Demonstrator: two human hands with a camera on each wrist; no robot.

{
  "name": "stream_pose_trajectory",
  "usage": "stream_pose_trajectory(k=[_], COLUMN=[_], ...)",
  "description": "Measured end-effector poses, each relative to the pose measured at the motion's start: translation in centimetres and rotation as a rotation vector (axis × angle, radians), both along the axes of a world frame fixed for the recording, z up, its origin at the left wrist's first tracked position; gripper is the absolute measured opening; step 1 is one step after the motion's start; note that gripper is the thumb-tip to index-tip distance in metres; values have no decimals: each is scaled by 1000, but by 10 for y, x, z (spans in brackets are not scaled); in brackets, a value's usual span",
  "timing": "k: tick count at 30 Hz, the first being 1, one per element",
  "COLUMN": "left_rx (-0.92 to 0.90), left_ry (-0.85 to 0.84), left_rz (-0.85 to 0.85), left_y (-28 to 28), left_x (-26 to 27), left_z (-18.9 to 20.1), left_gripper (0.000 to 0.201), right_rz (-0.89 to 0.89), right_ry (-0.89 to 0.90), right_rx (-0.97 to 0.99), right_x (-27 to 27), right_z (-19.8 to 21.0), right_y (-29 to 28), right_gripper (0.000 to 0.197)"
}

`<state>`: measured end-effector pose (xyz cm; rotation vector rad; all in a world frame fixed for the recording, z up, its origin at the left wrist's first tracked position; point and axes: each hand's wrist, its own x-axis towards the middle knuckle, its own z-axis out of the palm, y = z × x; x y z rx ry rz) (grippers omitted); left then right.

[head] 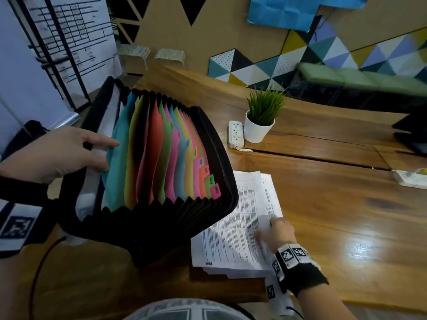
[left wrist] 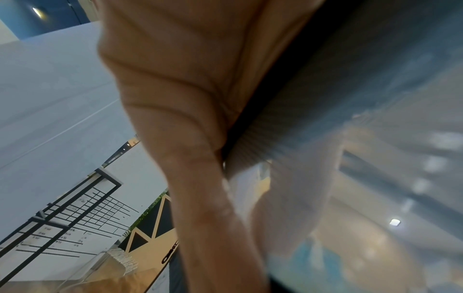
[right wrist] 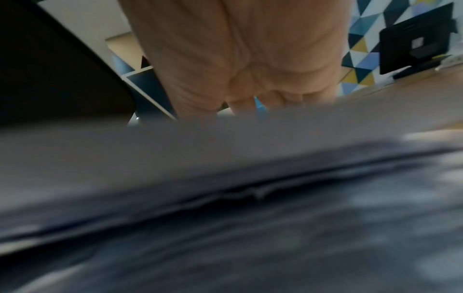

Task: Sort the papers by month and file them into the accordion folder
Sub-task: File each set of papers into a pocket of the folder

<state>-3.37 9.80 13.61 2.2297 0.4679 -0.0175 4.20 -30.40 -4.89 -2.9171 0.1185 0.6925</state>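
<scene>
Two hands: left grip [head: 54,154] clasps accordion folder [head: 147,172] front wall at 9 o'clock; right grip [head: 276,232] pinches top sheet of papers [head: 233,227] at 4 o'clock; tab labels unreadable.

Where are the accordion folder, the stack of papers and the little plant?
accordion folder [head: 161,158], head view, on its coloured dividers.
stack of papers [head: 231,236], head view, on the printed top sheet.
little plant [head: 265,107], head view, on its green leaves.
</scene>
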Motion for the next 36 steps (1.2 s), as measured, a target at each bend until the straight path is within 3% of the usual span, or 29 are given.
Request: stream_pose_trajectory(k=[4,7,10,13,20,23,29,33,36], left_rx=[-15,-28,-63,-102,-142,-139,-132,-144,-139], left_ry=[-1,-15,-16,-7,-21,-17,1,5,-2], left_rz=[9,13,27,34,34,24,-10,-25,-31], left_y=[0,0,3,5,5,2,3,3,10], left_x=[0,1,2,2,2,1,1,0,2], left_z=[0,-1,-5,-8,-10,-8,-6,-7,-15], left_gripper=[58,59,59,58,57,54,52,57,65], right_rz=[-6,-35,-132,-92,-109,-127,-232,-177,-153], right_ry=[2,28,31,13,-178,-273,-251,-288,-145], right_rx=[-99,-114,-98,-55,77,171,180,141,193], right_x=[2,5,11,14,4,4,3,-3,-5], right_z=[-19,-12,-6,-4,2,11,26,20,16], right_y=[1,2,-5,-13,-24,-36,-69,-67,-50], right_gripper=[64,65,60,44,32,12,4,32,36])
